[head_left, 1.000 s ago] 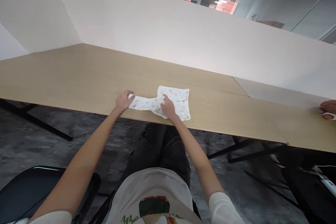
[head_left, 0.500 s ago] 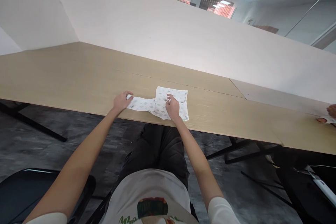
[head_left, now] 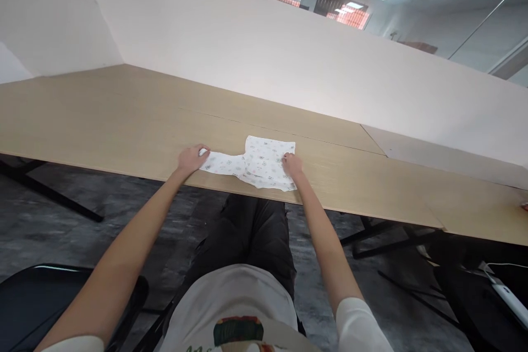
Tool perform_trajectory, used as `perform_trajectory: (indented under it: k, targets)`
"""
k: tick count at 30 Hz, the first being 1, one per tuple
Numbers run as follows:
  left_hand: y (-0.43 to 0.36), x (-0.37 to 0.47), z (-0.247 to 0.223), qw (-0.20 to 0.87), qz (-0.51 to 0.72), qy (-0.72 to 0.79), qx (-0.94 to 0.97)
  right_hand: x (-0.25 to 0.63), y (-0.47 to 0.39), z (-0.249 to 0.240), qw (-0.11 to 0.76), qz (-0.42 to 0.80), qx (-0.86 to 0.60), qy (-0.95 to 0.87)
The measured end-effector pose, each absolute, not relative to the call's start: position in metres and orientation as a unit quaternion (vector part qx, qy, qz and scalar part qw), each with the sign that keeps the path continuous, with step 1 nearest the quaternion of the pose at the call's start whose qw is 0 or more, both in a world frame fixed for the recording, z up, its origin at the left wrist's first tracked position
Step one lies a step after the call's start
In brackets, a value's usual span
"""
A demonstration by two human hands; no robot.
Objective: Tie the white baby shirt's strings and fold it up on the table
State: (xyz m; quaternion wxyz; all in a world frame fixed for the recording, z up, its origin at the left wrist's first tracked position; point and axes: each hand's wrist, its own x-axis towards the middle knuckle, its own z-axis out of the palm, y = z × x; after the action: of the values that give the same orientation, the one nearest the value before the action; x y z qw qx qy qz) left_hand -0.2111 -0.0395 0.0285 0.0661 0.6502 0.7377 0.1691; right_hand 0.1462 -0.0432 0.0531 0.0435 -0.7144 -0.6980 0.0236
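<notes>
Both hands rest on the patterned cloth (head_left: 256, 164) at the near edge of the table (head_left: 124, 121), left hand (head_left: 190, 158) apparently pinching its narrow end, right hand (head_left: 292, 165) flat at the right edge, having slid there from the middle, so a tug could rumple the fold.

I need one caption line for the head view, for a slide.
Both hands, left hand and right hand, press opposite ends of a printed white cloth on a wooden table.
</notes>
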Motion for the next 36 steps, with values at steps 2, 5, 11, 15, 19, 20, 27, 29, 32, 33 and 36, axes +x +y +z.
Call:
perform_trajectory:
  k: [2, 5, 11, 15, 19, 20, 27, 29, 32, 33, 36]
  targets:
    - [-0.039, -0.212, 0.027, 0.061, 0.174, 0.734, 0.653, 0.152, -0.036, 0.054, 0.017, 0.009, -0.709, -0.705]
    - [-0.039, -0.213, 0.024, 0.057, 0.184, 0.726, 0.66, 0.162, -0.03, 0.054, -0.013, 0.0, -0.692, -0.722]
    - [-0.036, -0.213, 0.021, 0.065, 0.194, 0.719, 0.664, 0.182, -0.027, 0.049, -0.004, -0.024, -0.651, -0.759]
    - [-0.037, -0.213, 0.021, 0.07, 0.211, 0.712, 0.666, 0.19, -0.033, 0.042, 0.022, -0.038, -0.626, -0.778]
    - [-0.037, -0.216, 0.018, 0.097, 0.251, 0.702, 0.66, 0.194, -0.047, 0.032, 0.081, -0.078, -0.607, -0.787]
    - [-0.036, -0.217, 0.018, 0.115, 0.274, 0.695, 0.655, 0.195, -0.051, 0.03, 0.092, -0.089, -0.601, -0.789]
    - [-0.026, -0.189, 0.064, 0.393, 0.512, 0.573, 0.504, 0.199, -0.072, 0.028, 0.169, -0.128, -0.563, -0.799]
    - [-0.025, -0.161, 0.088, 0.408, 0.533, 0.532, 0.517, 0.196, -0.075, 0.035, 0.227, -0.114, -0.542, -0.801]
    - [-0.028, -0.108, 0.111, 0.419, 0.51, 0.484, 0.574, 0.189, -0.081, 0.047, 0.32, -0.054, -0.522, -0.789]
    - [-0.029, -0.089, 0.112, 0.425, 0.49, 0.472, 0.597, 0.186, -0.083, 0.051, 0.346, -0.022, -0.525, -0.778]
    - [-0.034, -0.04, 0.098, 0.437, 0.434, 0.426, 0.663, 0.175, -0.087, 0.058, 0.41, 0.137, -0.567, -0.701]
